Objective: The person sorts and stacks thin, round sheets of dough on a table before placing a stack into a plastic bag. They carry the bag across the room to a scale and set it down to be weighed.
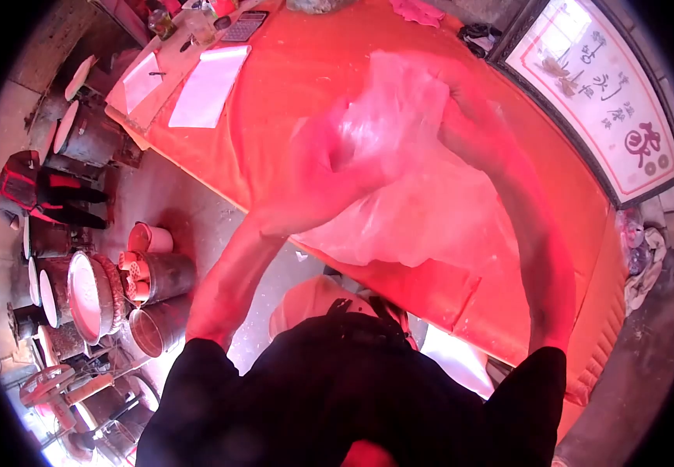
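A thin, translucent plastic sheet hangs crumpled in front of me, over a table with a red cover. My left hand is blurred by motion, its thumb and fingers curled round the left side of the sheet's bunched upper part. At the upper right, my right hand grips the sheet's edge, with the fingertips partly hidden behind the film. The sheet's lower part spreads loosely towards the table's near edge.
The red-covered table carries white papers and a calculator at the far left. A framed calligraphy panel stands at the right. On the left are pots, buckets and a person.
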A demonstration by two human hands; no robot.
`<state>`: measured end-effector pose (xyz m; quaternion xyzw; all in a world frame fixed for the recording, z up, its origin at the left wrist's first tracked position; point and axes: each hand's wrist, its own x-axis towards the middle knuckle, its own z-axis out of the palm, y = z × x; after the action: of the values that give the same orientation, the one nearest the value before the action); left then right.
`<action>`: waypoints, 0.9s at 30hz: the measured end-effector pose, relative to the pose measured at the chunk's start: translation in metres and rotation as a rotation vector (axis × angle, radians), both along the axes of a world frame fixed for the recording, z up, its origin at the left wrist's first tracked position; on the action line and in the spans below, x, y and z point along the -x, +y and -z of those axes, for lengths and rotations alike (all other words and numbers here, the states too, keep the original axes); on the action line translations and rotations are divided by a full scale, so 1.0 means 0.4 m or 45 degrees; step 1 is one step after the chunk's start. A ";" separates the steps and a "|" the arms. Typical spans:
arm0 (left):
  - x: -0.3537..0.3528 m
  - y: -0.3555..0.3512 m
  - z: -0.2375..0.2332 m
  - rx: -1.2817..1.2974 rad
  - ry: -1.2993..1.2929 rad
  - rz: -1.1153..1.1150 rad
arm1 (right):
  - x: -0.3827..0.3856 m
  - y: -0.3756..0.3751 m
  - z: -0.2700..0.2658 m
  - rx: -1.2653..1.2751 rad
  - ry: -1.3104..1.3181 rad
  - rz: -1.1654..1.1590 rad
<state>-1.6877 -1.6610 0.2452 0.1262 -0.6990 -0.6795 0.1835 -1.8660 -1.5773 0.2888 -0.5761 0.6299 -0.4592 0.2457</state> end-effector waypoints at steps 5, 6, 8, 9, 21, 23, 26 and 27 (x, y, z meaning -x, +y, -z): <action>0.018 0.023 0.022 0.977 -0.035 -0.346 | 0.020 0.026 0.046 -0.370 -0.296 0.014; 0.026 0.016 0.023 1.108 0.055 -0.345 | 0.022 0.035 0.052 -0.380 -0.292 0.013; 0.037 0.006 0.029 1.240 0.165 -0.303 | 0.018 0.048 0.054 -0.400 -0.224 0.000; 0.035 -0.001 0.034 1.241 0.178 -0.268 | 0.014 0.051 0.055 -0.413 -0.180 -0.010; 0.052 -0.011 0.133 0.422 0.100 -0.320 | 0.045 0.102 0.094 -0.466 -1.344 -0.253; 0.057 -0.005 0.134 0.318 0.048 -0.333 | 0.024 0.116 0.123 -0.341 -0.646 -0.172; 0.073 -0.004 0.118 0.319 -0.070 -0.361 | -0.016 0.134 0.117 -0.360 0.070 0.038; 0.072 -0.012 0.113 0.325 -0.111 -0.343 | -0.025 0.136 0.110 -0.403 0.249 0.110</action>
<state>-1.7165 -1.6659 0.2001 0.2239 -0.7635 -0.5485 0.2569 -1.8559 -1.5230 0.2450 -0.5447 0.7393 -0.3064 0.2507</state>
